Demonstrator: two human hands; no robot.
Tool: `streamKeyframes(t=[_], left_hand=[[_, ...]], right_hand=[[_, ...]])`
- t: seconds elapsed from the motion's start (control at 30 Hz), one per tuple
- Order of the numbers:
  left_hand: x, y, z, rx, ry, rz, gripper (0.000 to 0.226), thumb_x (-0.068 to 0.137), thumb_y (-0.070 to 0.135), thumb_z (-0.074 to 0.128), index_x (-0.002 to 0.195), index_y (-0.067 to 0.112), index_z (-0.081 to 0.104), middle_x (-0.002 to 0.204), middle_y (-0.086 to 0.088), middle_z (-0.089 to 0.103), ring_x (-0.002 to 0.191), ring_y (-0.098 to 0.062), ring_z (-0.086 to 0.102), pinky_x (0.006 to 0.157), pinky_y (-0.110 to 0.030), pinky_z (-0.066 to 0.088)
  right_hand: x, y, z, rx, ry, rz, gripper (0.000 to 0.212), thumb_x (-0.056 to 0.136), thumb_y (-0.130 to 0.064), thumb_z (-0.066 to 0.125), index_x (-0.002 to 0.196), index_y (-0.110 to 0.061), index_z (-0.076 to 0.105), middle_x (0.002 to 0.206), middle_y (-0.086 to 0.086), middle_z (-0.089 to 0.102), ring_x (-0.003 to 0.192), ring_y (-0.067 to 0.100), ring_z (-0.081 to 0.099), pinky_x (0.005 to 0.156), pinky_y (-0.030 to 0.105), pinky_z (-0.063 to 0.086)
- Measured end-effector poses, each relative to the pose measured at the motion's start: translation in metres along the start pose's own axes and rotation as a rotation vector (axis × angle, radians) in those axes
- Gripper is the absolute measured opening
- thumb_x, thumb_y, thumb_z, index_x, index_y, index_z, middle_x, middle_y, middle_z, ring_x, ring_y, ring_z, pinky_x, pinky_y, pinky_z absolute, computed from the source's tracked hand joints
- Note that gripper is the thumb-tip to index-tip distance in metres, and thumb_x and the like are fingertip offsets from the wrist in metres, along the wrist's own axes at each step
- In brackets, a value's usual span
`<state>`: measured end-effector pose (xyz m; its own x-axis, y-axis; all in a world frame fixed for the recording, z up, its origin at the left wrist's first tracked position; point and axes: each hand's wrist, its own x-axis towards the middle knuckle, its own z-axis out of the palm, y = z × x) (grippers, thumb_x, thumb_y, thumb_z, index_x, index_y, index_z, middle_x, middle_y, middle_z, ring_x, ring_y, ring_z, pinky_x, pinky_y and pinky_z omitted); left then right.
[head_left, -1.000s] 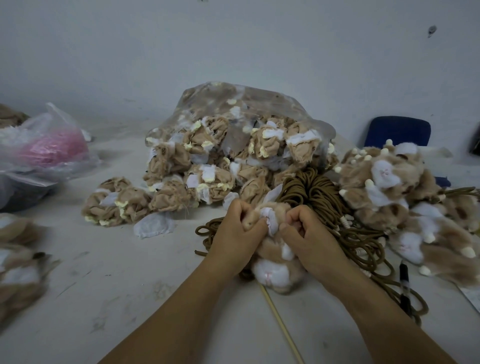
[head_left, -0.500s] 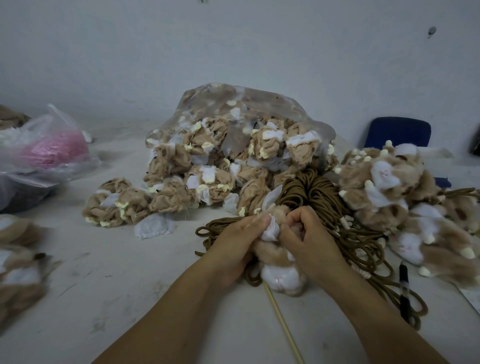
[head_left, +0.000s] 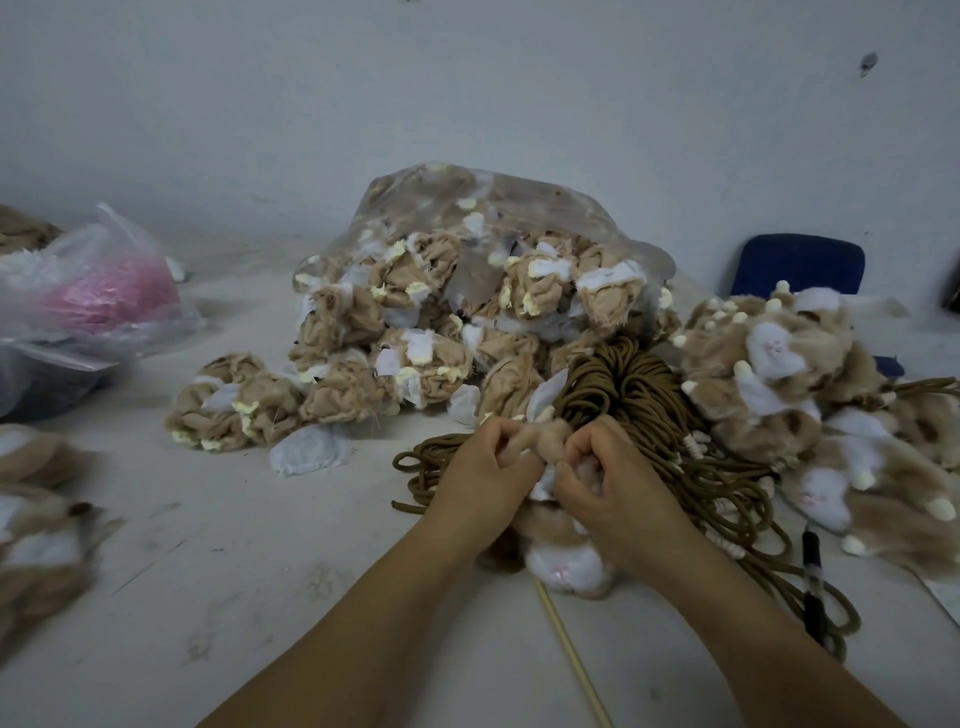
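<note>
1. Fingers of both hands meet at the top end of one small tan-and-white plush toy (head_left: 566, 569). In the head view it lies on the pale grey table (head_left: 260, 571) close in front of me, white face toward the camera.
2. I see the left hand (head_left: 485, 467) pinching a fold of tan fur with curled fingers. The right hand (head_left: 613, 483) pinches the white fabric just beside it. I judge the two grips are working the toy's opening, but whether they are spreading or closing it I cannot tell.
3. A coiled bundle of brown cord (head_left: 623, 379) lies directly behind the hands, probably kept there for easy reach.
4. A clear plastic bag (head_left: 519, 218) of inside-out tan skins sits behind the cord, likely the supply. The fluffy finished toys (head_left: 779, 364) are heaped apart on the right, I assume so the two lots stay separate.
5. A thin wooden stick (head_left: 574, 660) runs from under the toy toward me, perhaps a pushing tool. A black pen (head_left: 813, 587) lies among the cord loops.
</note>
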<state>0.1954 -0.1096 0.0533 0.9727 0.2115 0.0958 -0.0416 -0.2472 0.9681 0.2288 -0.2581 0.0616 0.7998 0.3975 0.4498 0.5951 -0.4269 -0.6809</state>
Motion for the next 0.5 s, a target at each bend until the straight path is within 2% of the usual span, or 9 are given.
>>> streamKeyframes(t=[0.07,0.2,0.3,0.4,0.5], left_hand=[[-0.001,0.001,0.002,0.071,0.084,0.066,0.014,0.089,0.035,0.063,0.097,0.039,0.053,0.095,0.014,0.064,0.080,0.006,0.060,0.061,-0.014,0.044],[-0.002,0.001,0.004,0.080,0.218,0.180,0.024,0.087,0.038,0.065,0.100,0.040,0.044,0.110,0.012,0.054,0.091,-0.002,0.058,0.069,-0.021,0.046],[-0.005,0.005,0.005,0.101,0.273,0.373,0.024,0.084,0.049,0.060,0.099,0.032,0.049,0.109,0.010,0.050,0.093,-0.003,0.055,0.074,-0.012,0.043],[-0.008,0.007,0.006,0.149,0.206,0.489,0.027,0.089,0.049,0.054,0.100,0.026,0.061,0.116,0.011,0.048,0.110,0.004,0.049,0.087,-0.004,0.036],[-0.009,0.005,0.004,0.207,0.090,0.461,0.028,0.090,0.049,0.056,0.110,0.031,0.067,0.131,0.022,0.039,0.129,0.003,0.037,0.103,-0.016,0.034]], right_hand=[[0.001,0.000,0.000,-0.005,0.002,-0.004,0.018,0.082,-0.017,0.061,0.074,-0.022,0.046,0.081,-0.008,0.043,0.067,-0.002,0.042,0.059,0.010,0.037],[0.002,-0.001,0.003,0.101,0.075,0.068,0.017,0.088,-0.018,0.062,0.079,-0.021,0.047,0.082,-0.002,0.046,0.060,-0.002,0.043,0.055,0.011,0.040],[0.005,0.001,0.000,0.226,0.143,0.172,0.015,0.090,-0.019,0.060,0.082,-0.017,0.048,0.073,0.001,0.047,0.050,0.000,0.041,0.046,0.012,0.036],[0.005,0.001,-0.006,0.359,0.162,0.280,0.010,0.091,-0.019,0.057,0.085,-0.013,0.052,0.069,0.001,0.051,0.054,0.004,0.044,0.046,0.015,0.039],[0.002,-0.002,-0.008,0.566,0.100,0.375,0.009,0.091,-0.020,0.057,0.084,-0.014,0.055,0.070,0.003,0.057,0.063,0.014,0.052,0.053,0.025,0.046]])
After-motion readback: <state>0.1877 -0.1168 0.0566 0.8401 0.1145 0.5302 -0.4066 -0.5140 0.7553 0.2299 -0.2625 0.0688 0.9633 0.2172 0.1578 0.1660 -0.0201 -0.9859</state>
